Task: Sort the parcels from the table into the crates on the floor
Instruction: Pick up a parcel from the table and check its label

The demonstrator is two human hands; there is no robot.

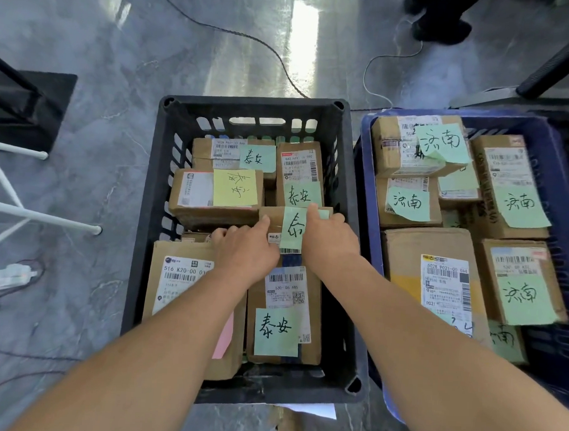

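Your left hand (242,249) and right hand (328,236) both clasp one small parcel (292,228), fingers closed on its edges, low in the black crate (146,209) atop other boxes. It sits half on its neighbours, so letting go unevenly could tip it. The blue crate (367,219) stands just beside, already full.

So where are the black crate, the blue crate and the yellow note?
black crate (341,159): head view, right wall.
blue crate (366,147): head view, left rim.
yellow note (235,187): head view, note's middle.
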